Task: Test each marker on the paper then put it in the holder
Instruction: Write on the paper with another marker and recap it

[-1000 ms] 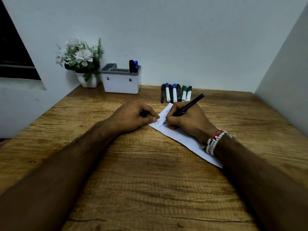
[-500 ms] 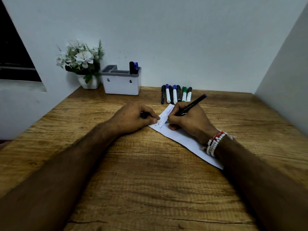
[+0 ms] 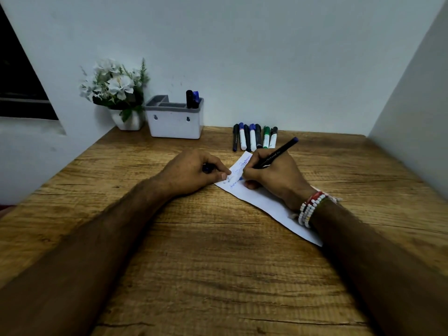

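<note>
Paper (image 3: 264,202), a narrow white strip, lies slantwise on the wooden table (image 3: 218,263), running from near the middle of the table back toward the person's right forearm. Blue scribbles mark its far end. The right hand (image 3: 274,175) rests on the strip and grips a black pen (image 3: 274,155) in a writing hold, the blue-capped back end tilting up and away to the right, the tip down at the sheet among the blue marks. A beaded bracelet (image 3: 310,209) in white, red and dark beads circles the right wrist.

The left hand (image 3: 191,172) lies curled on the table at the strip's left edge, its thumb and forefinger pressing the paper's corner. Something small and dark blue shows inside the curled fingers, probably the pen's cap (image 3: 206,169), though too little of it is visible to be sure.

Behind the hands, a row of markers (image 3: 254,138) lies side by side on the table, well apart from the holder: dark, blue-capped white, and green-capped ones. The holder (image 3: 175,121), a white box with a grey divided top, stands at the back against the wall, with two markers (image 3: 192,99) upright in its right rear compartment. Just left of it sits a small white pot of pale flowers (image 3: 115,88).
</note>
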